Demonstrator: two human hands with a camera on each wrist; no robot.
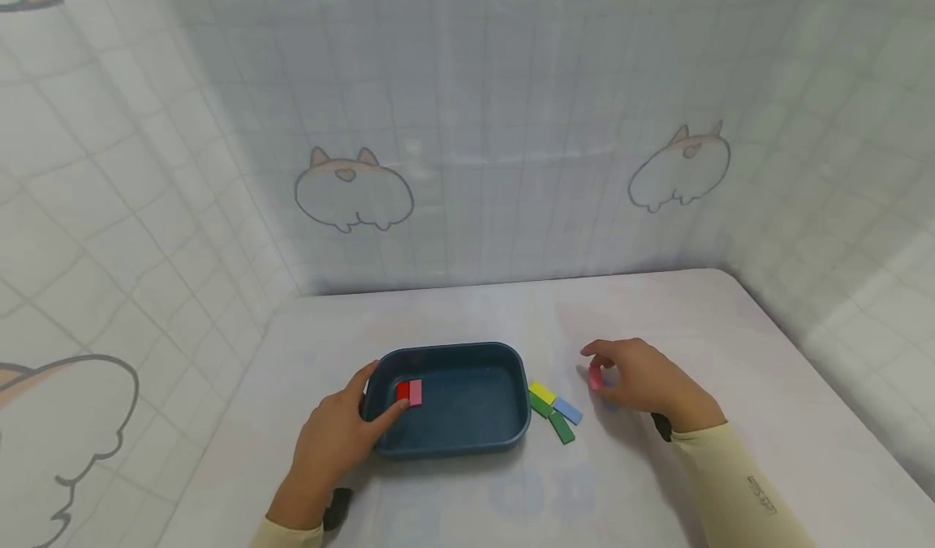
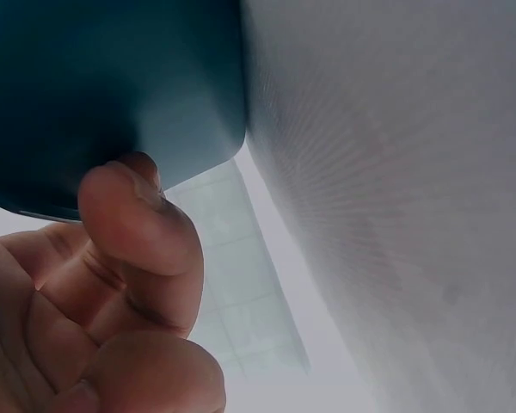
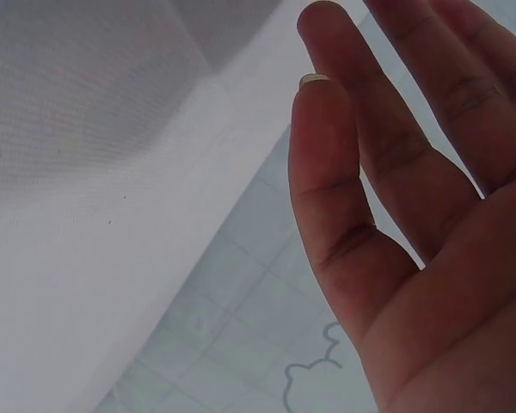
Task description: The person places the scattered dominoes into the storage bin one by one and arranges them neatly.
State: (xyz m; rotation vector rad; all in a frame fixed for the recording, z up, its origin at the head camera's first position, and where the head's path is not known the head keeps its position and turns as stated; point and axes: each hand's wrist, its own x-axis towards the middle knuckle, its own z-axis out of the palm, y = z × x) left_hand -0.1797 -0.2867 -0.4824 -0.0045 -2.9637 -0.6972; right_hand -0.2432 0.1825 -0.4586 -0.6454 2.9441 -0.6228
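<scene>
A dark blue-green rectangular tray (image 1: 467, 442) sits on the table. My left hand (image 1: 338, 430) grips its left wall, thumb over the rim and fingers along the outside. In the left wrist view, curled fingers (image 2: 142, 232) touch the tray's outer side (image 2: 189, 112). Inside the tray, a red block (image 1: 402, 391) and a pink block (image 1: 415, 392) lie side by side near my left thumb. Off to the tray's right, my right hand (image 1: 646, 377) pinches a pinkish-red block (image 1: 596, 377) between thumb and fingers. The right wrist view shows some bent fingers (image 3: 327, 155) but not that block.
Between the tray and my right hand lie a yellow block (image 1: 542, 393), a blue block (image 1: 567, 411) and two green blocks, one (image 1: 540, 406) against the yellow and another (image 1: 562, 428) nearer me. Patterned sheeting (image 1: 511, 166) stands behind and beside the white table (image 1: 584, 499).
</scene>
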